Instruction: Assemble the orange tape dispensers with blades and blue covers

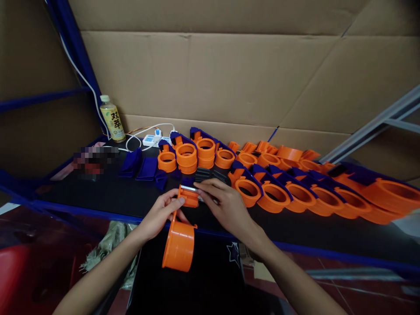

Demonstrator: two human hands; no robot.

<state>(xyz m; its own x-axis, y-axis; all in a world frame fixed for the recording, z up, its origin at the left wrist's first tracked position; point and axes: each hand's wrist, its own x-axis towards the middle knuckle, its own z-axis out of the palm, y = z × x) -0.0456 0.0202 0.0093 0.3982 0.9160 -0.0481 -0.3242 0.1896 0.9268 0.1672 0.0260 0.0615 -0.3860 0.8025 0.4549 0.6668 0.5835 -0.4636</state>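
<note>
An orange plastic tape dispenser (pixel 180 247) hangs tilted over the table's front edge, its wide ring pointing down. My left hand (pixel 160 214) is closed round its upper part, thumb on the orange head. Along the top of that head lies a silver serrated blade (pixel 188 187). The fingers of my right hand (pixel 226 205) are pinched together at the blade's right end; the exact contact is partly hidden by the fingers. Just behind my hands are small dark blue pieces (pixel 160 179) and black strips (pixel 204 175).
Several orange dispensers with blue parts (pixel 274 197) stand in rows on the black table (pixel 98 188), right and behind. Folded blue pieces (pixel 130 163), a power strip (pixel 151 140) with white cables, and a yellow-labelled bottle (pixel 112 119) are at left. Cardboard (pixel 210 78) walls the back.
</note>
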